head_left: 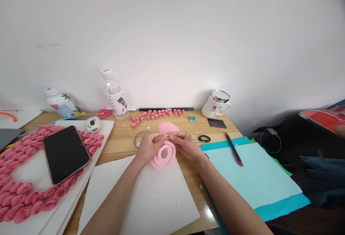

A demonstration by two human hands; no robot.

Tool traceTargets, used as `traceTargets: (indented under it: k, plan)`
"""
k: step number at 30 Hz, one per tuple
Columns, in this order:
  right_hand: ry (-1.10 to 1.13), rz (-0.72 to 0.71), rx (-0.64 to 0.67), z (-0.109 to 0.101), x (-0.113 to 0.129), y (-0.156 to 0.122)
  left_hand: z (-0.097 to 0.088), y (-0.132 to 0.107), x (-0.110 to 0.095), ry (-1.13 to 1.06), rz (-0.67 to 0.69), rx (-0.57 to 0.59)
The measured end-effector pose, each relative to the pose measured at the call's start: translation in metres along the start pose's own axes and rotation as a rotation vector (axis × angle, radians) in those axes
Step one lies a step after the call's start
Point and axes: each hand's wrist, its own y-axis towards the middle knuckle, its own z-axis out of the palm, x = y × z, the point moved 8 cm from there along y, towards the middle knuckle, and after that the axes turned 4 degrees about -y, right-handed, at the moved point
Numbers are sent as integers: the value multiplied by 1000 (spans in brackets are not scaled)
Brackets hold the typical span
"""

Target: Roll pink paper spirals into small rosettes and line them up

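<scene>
My left hand [151,146] and my right hand [185,143] meet over the middle of the table, fingertips pinched together on one end of a pink paper spiral [162,160]. The spiral's loose coils hang below my fingers, over the top edge of a white sheet [140,195]. Just behind my hands lie several pink paper discs [169,127]. A grey ring [137,138], partly hidden, is beside my left hand. Near my right hand is the black handle of a pair of scissors [204,138]. Small white scraps dot the white sheet.
Rolled pink paper flowers [159,114] and a teal one [192,118] lie toward the wall. A water bottle [115,98] and a mug [215,105] stand there. A phone [67,155] rests left on a flower-covered board. Blue paper [253,177] with a pen [234,149] lies right.
</scene>
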Motion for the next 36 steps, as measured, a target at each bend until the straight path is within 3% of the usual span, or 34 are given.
traceTargets:
  k: [8, 15, 23, 30, 36]
  plan:
    - [-22, -31, -45, -6, 2, 1, 0, 0, 0, 20, 13, -7]
    - [-27, -29, 0, -6, 2, 1, 1, 0, 5, 8, -30, 18]
    - [-21, -38, -56, -6, -2, 2, -1, 0, 0, 17, 32, 6]
    - [-74, -81, 6, 0, 2, 1, 0, 1, 1, 12, 24, 11]
    - [-107, -84, -19, -2, 1, 2, 1, 1, 2, 23, 9, 11]
